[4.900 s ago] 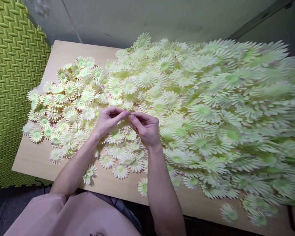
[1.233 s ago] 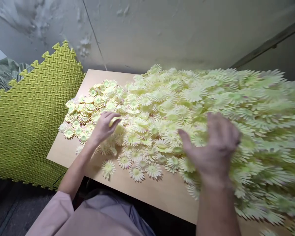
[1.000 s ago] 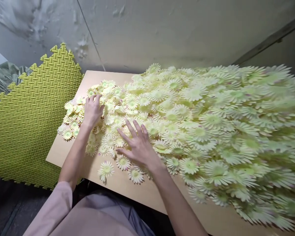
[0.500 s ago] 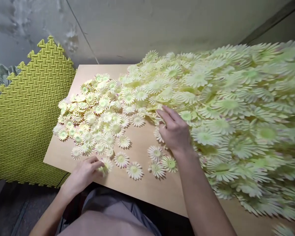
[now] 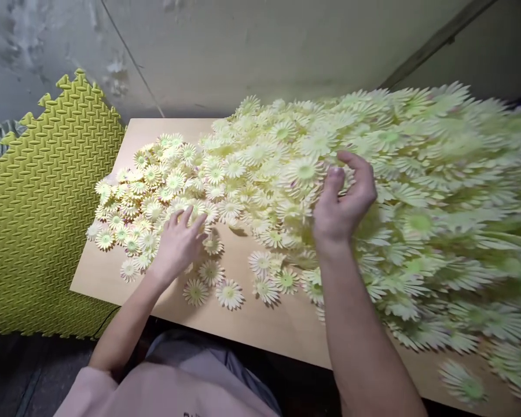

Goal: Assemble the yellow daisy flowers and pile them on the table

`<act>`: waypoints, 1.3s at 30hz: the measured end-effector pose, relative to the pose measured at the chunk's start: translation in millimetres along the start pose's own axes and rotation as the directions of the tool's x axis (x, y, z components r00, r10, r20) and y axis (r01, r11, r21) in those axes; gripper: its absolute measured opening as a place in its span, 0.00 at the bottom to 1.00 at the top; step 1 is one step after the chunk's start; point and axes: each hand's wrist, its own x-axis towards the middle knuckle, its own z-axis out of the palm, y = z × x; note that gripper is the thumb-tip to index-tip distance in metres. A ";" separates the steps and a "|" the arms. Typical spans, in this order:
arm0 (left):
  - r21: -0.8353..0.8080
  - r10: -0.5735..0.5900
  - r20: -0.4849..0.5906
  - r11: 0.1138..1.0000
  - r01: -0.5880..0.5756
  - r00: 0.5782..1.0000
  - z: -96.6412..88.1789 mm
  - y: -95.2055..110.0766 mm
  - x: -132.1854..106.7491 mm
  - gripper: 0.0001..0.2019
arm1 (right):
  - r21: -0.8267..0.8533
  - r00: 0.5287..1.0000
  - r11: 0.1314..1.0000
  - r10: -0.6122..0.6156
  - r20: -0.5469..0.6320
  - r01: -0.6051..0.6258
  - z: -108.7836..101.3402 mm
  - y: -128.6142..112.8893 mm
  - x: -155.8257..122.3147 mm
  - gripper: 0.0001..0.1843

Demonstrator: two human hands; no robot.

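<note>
Pale yellow-green artificial daisy heads lie across a wooden board in a smaller pile (image 5: 139, 185) on the left and a large heap (image 5: 399, 202) on the right. My left hand (image 5: 180, 240) is over the near side of the smaller pile, fingers spread, with nothing visible in it. Raised over the large heap, my right hand (image 5: 345, 200) has bent fingers, its thumb and index finger apart. One daisy head (image 5: 306, 169) shows just left of that thumb; whether they touch I cannot tell. Several single daisy heads (image 5: 229, 294) lie near the board's front edge.
The wooden board (image 5: 243, 330) has its front edge close to my body. A yellow textured foam mat (image 5: 47, 214) with jigsaw edges leans at the left. Behind the board is a grey wall (image 5: 252, 52) with peeling patches.
My left hand has moved from the front edge up and right to the small pile, spreading its fingers. The right hand has lifted and shifted right, turning over. Another daisy head lies near the front edge.
</note>
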 end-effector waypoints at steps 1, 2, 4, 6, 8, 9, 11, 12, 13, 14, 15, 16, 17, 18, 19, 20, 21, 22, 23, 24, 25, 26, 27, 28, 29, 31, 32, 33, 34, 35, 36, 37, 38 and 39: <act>0.016 -0.010 0.022 1.000 0.010 1.000 4.5 0.5 1.0 0.21 | 0.022 1.000 1.000 0.018 -0.002 -0.018 -0.6 1.9 5.4 0.16; 0.010 0.002 0.045 1.000 -0.002 0.999 9.2 2.7 1.5 0.22 | 0.045 0.999 0.998 0.034 0.005 -0.034 -1.2 3.7 10.4 0.15; -0.033 0.070 0.077 0.997 -0.067 0.995 19.0 12.3 3.8 0.23 | 0.093 0.998 0.994 0.050 0.027 -0.052 -2.1 6.0 19.0 0.12; -0.089 0.146 0.097 0.987 -0.137 0.985 28.6 26.9 9.9 0.23 | 0.143 0.998 0.988 0.051 0.033 -0.055 -2.7 5.6 25.1 0.11; -0.138 0.237 0.107 0.965 -0.222 0.966 36.4 43.0 19.9 0.23 | 0.190 0.997 0.979 0.066 0.026 -0.070 -3.2 2.9 28.8 0.11; -0.167 0.287 0.089 0.948 -0.270 0.954 39.1 50.3 25.6 0.22 | 0.220 0.996 0.972 0.080 0.028 -0.084 -3.5 1.1 30.1 0.12; -0.198 0.340 0.024 0.923 -0.329 0.940 40.8 61.1 36.5 0.20 | 0.283 0.994 0.952 0.108 0.036 -0.114 -4.0 -1.6 31.9 0.15; -0.206 0.343 -0.017 0.918 -0.339 0.939 39.7 64.1 41.3 0.19 | 0.303 0.992 0.945 0.116 0.044 -0.124 -4.3 -2.0 32.6 0.16; -0.216 0.333 -0.056 0.916 -0.337 0.941 37.6 65.5 45.4 0.17 | 0.312 0.991 0.941 0.121 0.052 -0.131 -4.4 -1.5 33.2 0.17; -0.235 0.319 -0.091 0.914 -0.331 0.944 34.8 65.3 49.0 0.16 | 0.308 0.990 0.941 0.126 0.060 -0.138 -4.5 -0.3 33.7 0.18; -0.274 0.292 -0.123 0.909 -0.315 0.948 31.5 64.0 52.3 0.14 | 0.301 0.989 0.943 0.132 0.062 -0.145 -4.3 1.4 33.9 0.18; -0.332 0.253 -0.147 0.898 -0.289 0.956 28.2 61.9 55.4 0.13 | 0.298 0.988 0.942 0.140 0.065 -0.153 -3.9 3.3 33.7 0.18; -0.412 0.191 -0.163 0.879 -0.242 0.968 25.4 59.4 58.5 0.13 | 0.302 0.987 0.939 0.147 0.071 -0.161 -3.4 4.9 32.9 0.18; -0.502 0.114 -0.166 0.845 -0.183 0.979 23.4 56.9 62.1 0.13 | 0.313 0.985 0.935 0.150 0.079 -0.168 -2.8 5.5 31.4 0.18; -0.594 0.037 -0.158 0.794 -0.125 0.987 22.4 54.9 66.0 0.16 | 0.323 0.985 0.931 0.148 0.093 -0.171 -2.3 4.8 29.3 0.17; -0.679 -0.027 -0.138 0.730 -0.075 0.990 22.6 53.7 70.5 0.19 | 0.326 0.984 0.930 0.138 0.114 -0.168 -2.1 2.5 26.5 0.16; -0.748 -0.061 -0.121 0.662 -0.051 0.991 23.9 53.5 75.3 0.22 | 0.320 0.982 0.934 0.120 0.148 -0.162 -2.3 -1.5 23.1 0.15; -0.800 -0.064 -0.105 0.598 -0.046 0.992 26.1 54.3 80.3 0.24 | 0.306 0.976 0.940 0.095 0.194 -0.152 -3.0 -6.8 19.6 0.13; -0.837 -0.061 -0.100 0.544 -0.051 0.993 28.8 56.0 85.3 0.23 | 0.288 0.963 0.948 0.062 0.262 -0.139 -4.2 -13.1 16.0 0.11; -0.859 -0.056 -0.105 0.508 -0.062 0.993 31.6 58.3 89.9 0.19 | 0.269 0.935 0.955 0.023 0.355 -0.126 -5.8 -19.6 12.9 0.11; -0.866 -0.050 -0.113 0.494 -0.074 0.992 33.9 60.9 93.9 0.14 | 0.250 0.891 0.963 -0.025 0.454 -0.100 -7.8 -25.4 10.4 0.12; -0.862 -0.052 -0.126 0.501 -0.084 0.991 35.5 63.2 97.0 0.10 | 0.226 0.834 0.972 -0.074 0.546 -0.062 -10.2 -29.9 8.9 0.15; -0.845 -0.036 -0.136 0.526 -0.097 0.990 35.9 64.6 99.2 0.08 | 0.205 0.786 0.979 -0.114 0.608 -0.016 -12.9 -32.6 8.5 0.18; -0.814 -0.008 -0.145 0.569 -0.115 0.989 35.0 64.5 100.3 0.08 | 0.187 0.751 0.982 -0.144 0.645 0.027 -16.0 -33.1 9.5 0.21; -0.770 0.034 -0.147 0.623 -0.136 0.989 32.9 62.4 100.5 0.08 | 0.168 0.741 0.984 -0.156 0.654 0.058 -19.4 -31.6 11.8 0.21; -0.648 0.109 -0.137 0.742 -0.172 0.985 25.7 50.9 98.5 0.10 | 0.099 0.785 0.990 -0.139 0.604 0.098 -27.4 -24.0 20.0 0.18; -0.580 0.123 -0.126 0.796 -0.174 0.984 21.3 41.2 96.9 0.12 | 0.034 0.830 0.992 -0.121 0.545 0.122 -32.0 -19.2 25.3 0.18; -0.515 0.086 -0.130 0.845 -0.142 0.988 17.0 29.3 95.3 0.12 | -0.058 0.870 0.983 -0.126 0.476 0.173 -36.8 -14.9 30.6 0.22; -0.430 0.031 -0.134 0.899 -0.086 0.990 13.2 15.7 94.0 0.13 | -0.142 0.887 0.965 -0.138 0.441 0.221 -41.6 -11.5 35.3 0.29; -0.321 -0.036 -0.156 0.947 -0.016 0.987 10.4 1.4 93.1 0.15 | -0.205 0.888 0.943 -0.154 0.433 0.263 -45.9 -9.7 39.0 0.36; -0.207 -0.107 -0.173 0.976 0.070 0.979 8.9 -12.6 92.8 0.18 | -0.251 0.882 0.920 -0.169 0.439 0.301 -49.3 -9.5 41.3 0.42; -0.109 -0.165 -0.169 0.983 0.148 0.972 8.8 -24.8 93.0 0.21 | -0.281 0.876 0.900 -0.185 0.445 0.332 -51.6 -10.9 41.9 0.45; -0.035 -0.185 -0.145 0.983 0.182 0.972 10.1 -34.2 93.4 0.22 | -0.293 0.869 0.887 -0.200 0.453 0.357 -52.5 -13.6 40.8 0.45; 0.011 -0.187 -0.114 0.982 0.190 0.976 12.6 -39.7 93.7 0.20 | -0.291 0.861 0.880 -0.214 0.461 0.375 -51.9 -17.2 38.4 0.44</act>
